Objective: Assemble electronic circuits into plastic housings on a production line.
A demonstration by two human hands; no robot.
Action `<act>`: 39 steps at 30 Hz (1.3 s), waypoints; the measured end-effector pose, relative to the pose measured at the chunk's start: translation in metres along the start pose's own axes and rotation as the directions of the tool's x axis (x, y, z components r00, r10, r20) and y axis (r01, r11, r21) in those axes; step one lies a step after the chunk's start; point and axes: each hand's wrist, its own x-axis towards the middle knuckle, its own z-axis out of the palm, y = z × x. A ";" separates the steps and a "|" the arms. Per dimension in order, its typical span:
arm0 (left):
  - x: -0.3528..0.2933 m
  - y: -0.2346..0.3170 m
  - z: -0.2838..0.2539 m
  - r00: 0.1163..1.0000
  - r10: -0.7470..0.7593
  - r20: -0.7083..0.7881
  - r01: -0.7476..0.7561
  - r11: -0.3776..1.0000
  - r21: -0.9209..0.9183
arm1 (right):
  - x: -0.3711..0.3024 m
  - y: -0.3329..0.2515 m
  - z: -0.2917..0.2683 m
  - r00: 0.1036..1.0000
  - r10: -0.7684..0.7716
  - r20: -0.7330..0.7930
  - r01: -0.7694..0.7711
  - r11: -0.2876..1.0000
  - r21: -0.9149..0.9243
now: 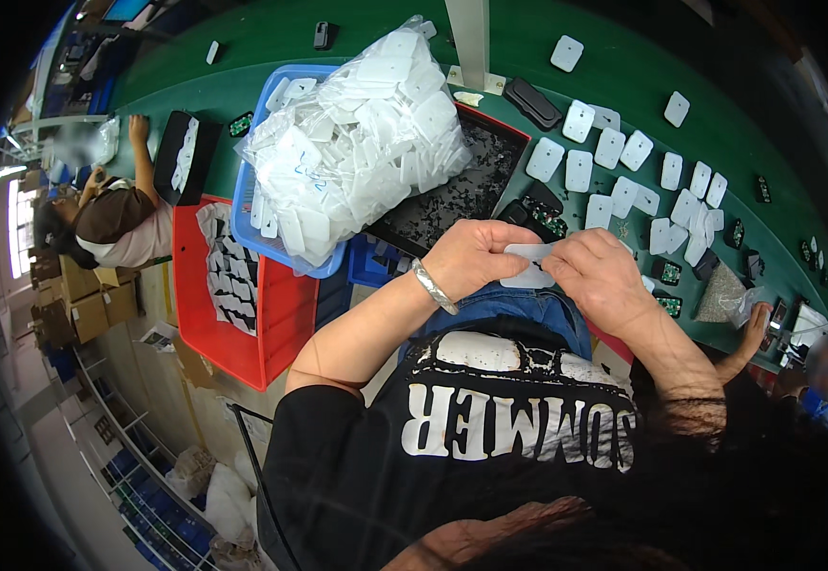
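Observation:
Just above my lap, at the bench's near edge, my left hand (476, 255) pinches a flat white plastic plate (526, 276) with rounded corners. My right hand (597, 271) grips the same plate from the other side, its fingertips close to the left thumb. A silvery bracelet (434, 286) circles my left wrist. Beyond my hands lie a black open casing with a green circuit board (549, 225) and several similar white plates (598, 211).
A clear bag of white plates (366, 133) fills a blue basket (283, 78). Beside it are a black tray of small dark parts (452, 186) and a red crate (285, 333). A black case (532, 103) lies farther back. Other people (114, 214) sit along the green bench (614, 57).

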 end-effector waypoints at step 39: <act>0.065 -0.041 0.048 0.972 0.216 -0.088 -0.229 0.957 -0.179 | -0.034 -0.006 0.075 0.484 0.870 -0.094 0.200 -0.005 0.980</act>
